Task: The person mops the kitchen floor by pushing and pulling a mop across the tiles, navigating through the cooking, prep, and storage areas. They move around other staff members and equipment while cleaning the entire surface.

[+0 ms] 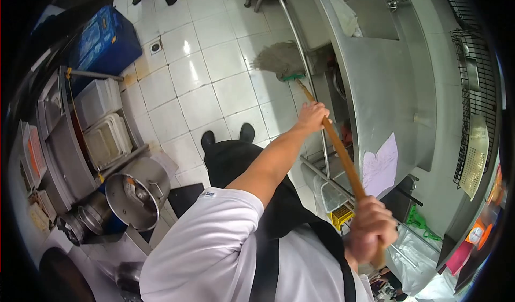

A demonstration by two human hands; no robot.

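We are holding a mop on white tiles
Our left hand is clasping its handle midway, our right hand clasping near the top, both closed.

Blue bin stood at left, big steel pot nearer. Lilac sheet lay on steel counter, right; cream perforated basket against black wire rack.

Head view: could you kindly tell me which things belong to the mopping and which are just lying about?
In the job:
wooden mop handle, gripped by the left hand and right hand
mop head, on the tiled floor

Apparently just lying about:
blue container
large metal pot
lilac sheet on the steel counter
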